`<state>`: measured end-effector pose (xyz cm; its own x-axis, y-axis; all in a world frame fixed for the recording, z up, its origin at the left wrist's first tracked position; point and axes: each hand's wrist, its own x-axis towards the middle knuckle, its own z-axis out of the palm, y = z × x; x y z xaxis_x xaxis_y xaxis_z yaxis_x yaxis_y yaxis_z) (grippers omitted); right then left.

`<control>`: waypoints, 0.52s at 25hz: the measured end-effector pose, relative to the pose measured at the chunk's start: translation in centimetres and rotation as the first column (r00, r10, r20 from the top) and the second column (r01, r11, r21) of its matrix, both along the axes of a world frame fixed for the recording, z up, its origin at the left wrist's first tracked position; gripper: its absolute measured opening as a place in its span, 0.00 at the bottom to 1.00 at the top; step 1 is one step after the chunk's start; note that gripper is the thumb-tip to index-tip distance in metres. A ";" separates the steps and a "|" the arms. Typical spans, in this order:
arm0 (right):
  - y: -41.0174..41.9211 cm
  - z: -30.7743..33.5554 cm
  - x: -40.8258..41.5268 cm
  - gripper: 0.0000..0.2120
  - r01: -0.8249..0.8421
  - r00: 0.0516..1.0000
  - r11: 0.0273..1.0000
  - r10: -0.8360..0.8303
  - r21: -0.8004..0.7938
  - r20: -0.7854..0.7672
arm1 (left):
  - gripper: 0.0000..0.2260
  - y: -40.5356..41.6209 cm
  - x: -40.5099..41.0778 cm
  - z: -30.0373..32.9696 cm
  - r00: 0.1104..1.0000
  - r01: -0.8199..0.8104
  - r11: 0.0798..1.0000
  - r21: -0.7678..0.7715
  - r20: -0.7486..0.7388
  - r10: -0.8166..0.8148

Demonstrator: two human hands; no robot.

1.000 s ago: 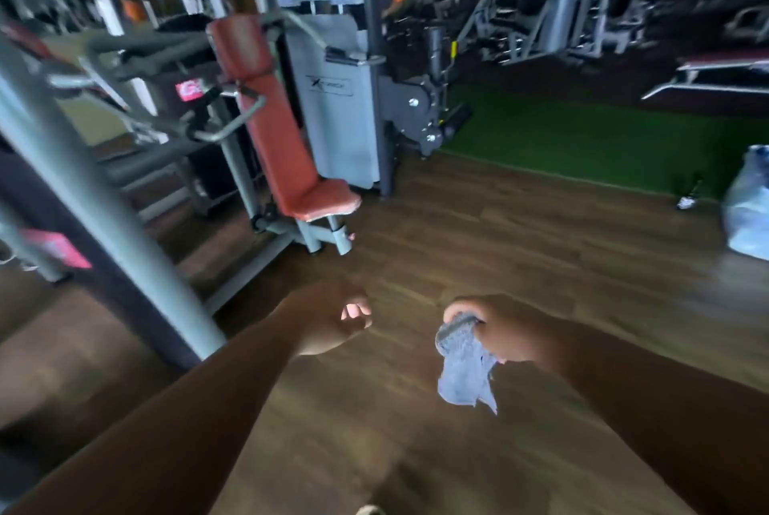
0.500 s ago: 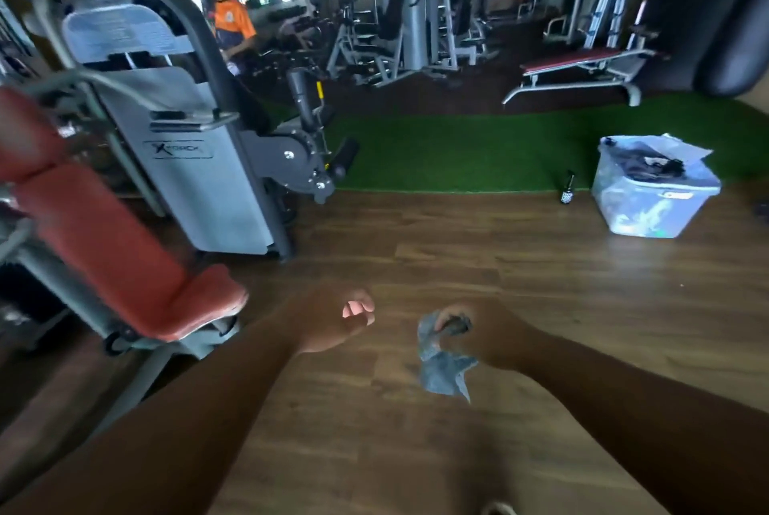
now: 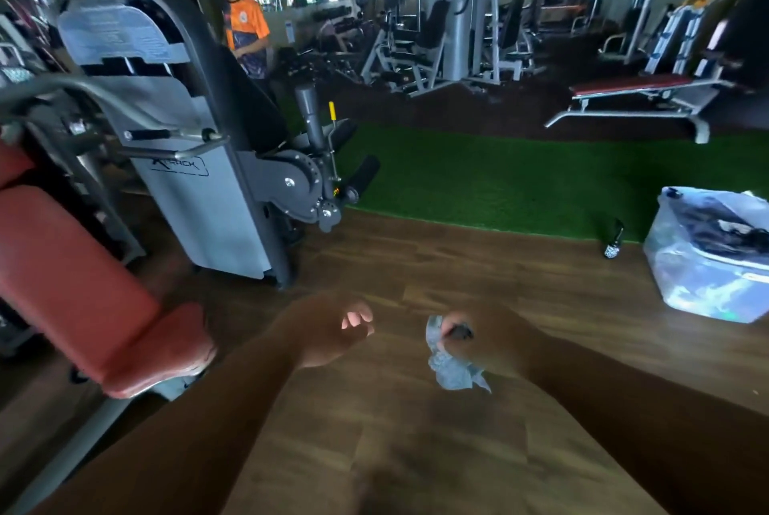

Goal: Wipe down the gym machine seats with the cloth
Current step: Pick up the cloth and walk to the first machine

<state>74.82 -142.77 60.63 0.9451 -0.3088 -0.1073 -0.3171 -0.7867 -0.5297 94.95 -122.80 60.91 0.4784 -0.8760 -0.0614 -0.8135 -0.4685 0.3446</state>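
Observation:
My right hand (image 3: 487, 337) grips a crumpled grey cloth (image 3: 451, 369), which hangs below the fist over the wooden floor. My left hand (image 3: 328, 327) is held out beside it with loosely curled fingers and holds nothing. A red padded machine seat (image 3: 166, 348) with its red backrest (image 3: 62, 260) stands at the left, a short way left of my left forearm. Neither hand touches the seat.
A grey weight-stack machine (image 3: 187, 165) stands behind the red seat. A clear plastic bin (image 3: 715, 260) and a small dark bottle (image 3: 613, 242) sit at the right by the green turf (image 3: 499, 177). A person in an orange shirt (image 3: 245, 23) stands behind. A red bench (image 3: 641, 88) lies far right.
The view has swung right: the red seat slid to the left edge and the bin came into view. Both hands keep their pose, the cloth still in my right hand.

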 end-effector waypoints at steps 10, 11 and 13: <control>-17.7 -0.4 22.1 0.06 0.091 0.996 0.994 -0.090 -0.063 0.012 | 0.12 -19.9 23.6 -0.6 0.999 0.039 0.999 -0.004 -0.018 -0.039; -19.5 -0.3 23.9 0.06 0.106 0.994 0.992 -0.106 -0.072 0.007 | 0.12 -22.1 25.6 -0.4 0.998 0.056 0.998 -0.014 -0.015 -0.056; -23.3 0.0 27.1 0.04 0.140 0.990 0.986 -0.140 -0.089 0.001 | 0.11 -26.6 29.0 0.3 0.995 0.102 0.995 -0.022 -0.020 -0.102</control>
